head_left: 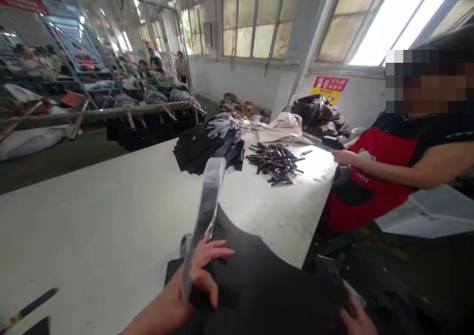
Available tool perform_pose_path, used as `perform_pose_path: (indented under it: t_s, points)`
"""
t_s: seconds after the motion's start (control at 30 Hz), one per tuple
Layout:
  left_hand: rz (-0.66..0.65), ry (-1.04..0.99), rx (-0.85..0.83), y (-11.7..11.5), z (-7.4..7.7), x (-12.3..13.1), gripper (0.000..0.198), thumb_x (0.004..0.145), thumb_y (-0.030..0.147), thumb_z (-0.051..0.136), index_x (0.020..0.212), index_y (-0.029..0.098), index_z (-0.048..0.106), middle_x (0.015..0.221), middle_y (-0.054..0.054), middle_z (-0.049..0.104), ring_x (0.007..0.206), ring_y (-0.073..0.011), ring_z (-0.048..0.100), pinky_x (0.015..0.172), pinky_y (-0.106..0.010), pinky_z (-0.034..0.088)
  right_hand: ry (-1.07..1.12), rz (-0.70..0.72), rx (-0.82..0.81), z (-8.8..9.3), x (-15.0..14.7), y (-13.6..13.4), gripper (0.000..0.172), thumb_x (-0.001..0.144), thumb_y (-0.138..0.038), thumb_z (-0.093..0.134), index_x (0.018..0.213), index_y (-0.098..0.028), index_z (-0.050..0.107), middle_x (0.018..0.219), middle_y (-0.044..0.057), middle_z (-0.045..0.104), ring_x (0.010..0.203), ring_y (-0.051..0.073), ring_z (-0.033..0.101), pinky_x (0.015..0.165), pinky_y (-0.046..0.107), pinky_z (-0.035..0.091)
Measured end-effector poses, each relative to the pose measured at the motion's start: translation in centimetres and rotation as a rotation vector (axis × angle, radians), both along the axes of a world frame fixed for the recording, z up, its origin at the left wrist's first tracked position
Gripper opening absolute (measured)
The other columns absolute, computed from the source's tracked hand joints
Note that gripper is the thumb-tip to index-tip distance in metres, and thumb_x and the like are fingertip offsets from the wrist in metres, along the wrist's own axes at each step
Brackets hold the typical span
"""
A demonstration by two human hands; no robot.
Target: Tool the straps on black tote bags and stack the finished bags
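A black bag piece (274,280) of smooth sheet material, with a curved upper edge, spreads before me at the table's near edge. Its strap (211,191), wrapped in clear plastic, rises in a loop at the left. My left hand (202,271) reaches through beside this strap, which crosses near my wrist. Its thumb and fingers are apart, lying against the black piece. At the lower right, my right hand (357,315) is closed on the far edge of the black piece, partly cut off by the frame. Some clear plastic shows next to those fingers.
On the white table (111,216) lie a pile of short black straps with metal fittings (276,162) and stacked black pieces with wrapped handles (207,145). One dark strap (31,305) lies at lower left. A co-worker in a red apron (374,177) stands right, handling a dark item.
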State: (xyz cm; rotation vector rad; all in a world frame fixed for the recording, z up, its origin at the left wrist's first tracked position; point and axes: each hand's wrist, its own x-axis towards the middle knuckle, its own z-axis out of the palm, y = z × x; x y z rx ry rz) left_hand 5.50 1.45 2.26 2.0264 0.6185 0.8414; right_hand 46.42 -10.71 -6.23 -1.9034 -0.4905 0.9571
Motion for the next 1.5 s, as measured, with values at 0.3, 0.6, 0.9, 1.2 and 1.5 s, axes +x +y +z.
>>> perform_pose_path:
  t_s: [0.3,0.6,0.9,1.2,1.5]
  points:
    - [1.462,-0.244,-0.540,-5.1,-15.3,-3.3,0.020,0.079,0.018,0.057,0.099,0.018,0.056,0.102,-0.008,0.060,0.094,-0.0211,0.061,0.098,-0.047,0.049,-0.056,0.186,-0.200,0.6,-1.6,-0.4,0.110,0.054,-0.077,0.071,0.144,-0.024,0.040,0.060,-0.002,0.066,0.060,0.022,0.062,0.055,0.031,0.048]
    - [0.394,0.492,0.126,-8.2,-17.6,9.1,0.052,0.090,0.018,0.054,0.141,0.023,0.044,0.156,-0.012,0.034,0.145,-0.0302,0.029,0.117,-0.055,0.034,0.017,0.687,-0.157,-2.6,-9.6,5.8,0.091,0.071,-0.061,0.062,0.146,-0.015,0.038,0.062,-0.003,0.059,0.049,0.015,0.055,0.043,0.026,0.043]
    - [0.175,0.568,0.088,-6.7,-19.6,10.5,0.069,0.090,0.045,0.057,0.151,0.031,0.029,0.164,-0.008,0.006,0.150,-0.0344,0.006,0.122,-0.058,0.018,0.067,0.822,-0.223,-3.1,-9.5,9.1,0.072,0.081,-0.047,0.058,0.143,-0.016,0.040,0.064,-0.004,0.055,0.040,0.010,0.053,0.036,0.020,0.038]
    - [0.105,0.528,0.092,-7.2,-19.3,11.3,0.066,0.094,0.046,0.051,0.152,0.030,0.025,0.164,-0.009,0.001,0.150,-0.0362,0.003,0.120,-0.059,0.018,0.175,0.736,-0.295,-1.1,-9.2,10.0,0.061,0.086,-0.045,0.056,0.139,-0.017,0.042,0.066,-0.004,0.055,0.043,0.009,0.053,0.037,0.018,0.038]
    - [0.092,0.547,0.108,-7.1,-19.4,11.2,0.066,0.094,0.047,0.050,0.152,0.031,0.024,0.164,-0.010,0.002,0.150,-0.0353,0.004,0.120,-0.060,0.015,0.090,0.812,-0.220,-2.2,-9.1,9.8,0.071,0.081,-0.050,0.059,0.141,-0.017,0.042,0.067,-0.005,0.054,0.043,0.010,0.053,0.039,0.021,0.040]
